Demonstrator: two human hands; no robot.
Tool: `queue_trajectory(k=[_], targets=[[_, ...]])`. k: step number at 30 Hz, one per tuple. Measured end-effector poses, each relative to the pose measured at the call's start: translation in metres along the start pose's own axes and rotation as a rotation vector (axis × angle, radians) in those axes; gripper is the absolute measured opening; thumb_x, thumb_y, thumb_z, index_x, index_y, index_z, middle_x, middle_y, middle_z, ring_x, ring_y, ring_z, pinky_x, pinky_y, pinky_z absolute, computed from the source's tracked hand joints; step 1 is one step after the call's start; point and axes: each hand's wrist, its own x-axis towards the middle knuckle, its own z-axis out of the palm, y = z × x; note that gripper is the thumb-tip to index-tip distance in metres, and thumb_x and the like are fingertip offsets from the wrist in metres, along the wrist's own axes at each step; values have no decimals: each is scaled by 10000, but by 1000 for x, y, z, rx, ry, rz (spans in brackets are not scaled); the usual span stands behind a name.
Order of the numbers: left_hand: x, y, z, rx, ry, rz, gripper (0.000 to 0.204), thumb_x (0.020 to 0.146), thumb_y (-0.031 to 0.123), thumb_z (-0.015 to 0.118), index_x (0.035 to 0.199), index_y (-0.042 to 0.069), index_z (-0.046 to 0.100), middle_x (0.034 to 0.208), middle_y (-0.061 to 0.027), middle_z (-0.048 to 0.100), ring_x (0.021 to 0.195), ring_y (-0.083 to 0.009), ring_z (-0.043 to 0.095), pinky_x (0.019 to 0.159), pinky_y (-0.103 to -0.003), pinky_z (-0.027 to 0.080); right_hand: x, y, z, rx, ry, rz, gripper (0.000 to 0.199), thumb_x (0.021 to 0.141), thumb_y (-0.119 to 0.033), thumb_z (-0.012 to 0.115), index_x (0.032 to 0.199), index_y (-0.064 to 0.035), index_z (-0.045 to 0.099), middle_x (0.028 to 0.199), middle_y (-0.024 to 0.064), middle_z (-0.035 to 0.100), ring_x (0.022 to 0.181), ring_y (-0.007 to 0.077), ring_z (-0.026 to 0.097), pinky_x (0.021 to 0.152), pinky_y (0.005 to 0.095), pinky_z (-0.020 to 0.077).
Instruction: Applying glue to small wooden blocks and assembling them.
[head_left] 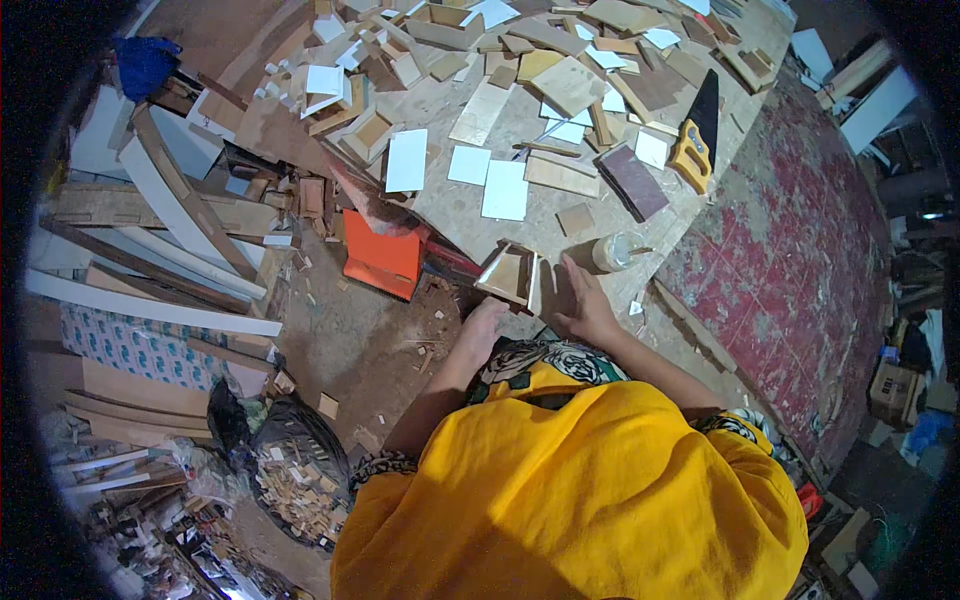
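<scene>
At left hand (484,324), wooden frame (511,272) tapers away.

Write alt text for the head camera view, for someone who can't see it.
A person in yellow has their left hand at a small open wooden box on a table corner, right hand beside it. A jar stands nearby; beyond lie a saw and scattered wood pieces.

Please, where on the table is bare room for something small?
Bare patches: between the frontmost white sheet and wooden box, and between the jar and the saw. The far side of the table is crowded with wood pieces.
</scene>
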Motion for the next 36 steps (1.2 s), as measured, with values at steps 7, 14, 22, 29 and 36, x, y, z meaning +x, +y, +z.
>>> queue_trajectory(k=[7,14,22,29,36], targets=[[-6,2,13,324,48,-20,528,784,260,538,1247,36,417,1197,-65,499,1130,-139,420,1001,-345,220,16,2,-2,-54,-45,-48,1052,527,-141,775,1360,-55,138,1278,225,345,1127,390,388,942,403,345],[8,25,-62,946,-34,237,410,748,169,620,1107,-11,536,1008,-97,613,875,-189,589,762,-272,454,9,14,6,-154,60,-4,930,530,-200,777,1310,-48,292,1241,214,390,1131,373,393,932,401,354],[0,100,-39,1712,65,807,742,615,203,709,1263,39,388,1269,-137,425,1212,-312,347,979,-392,323,-12,1,16,-197,91,137,622,558,-221,744,1119,-76,516,1049,164,519,939,359,482,820,418,411],[17,128,-6,1897,-265,779,1123,487,273,800,1372,82,136,1421,-85,175,1329,-301,55,1069,-458,115,-5,-16,20,-193,157,195,861,535,-187,770,1276,-75,345,1163,182,445,1012,370,454,868,415,394],[35,143,8,2010,-466,794,1207,429,312,819,1377,75,110,1427,-90,166,1331,-305,48,1057,-482,123,16,-8,13,-284,53,118,1094,441,-214,822,1336,-84,206,1293,173,332,1082,379,424,905,418,380]])
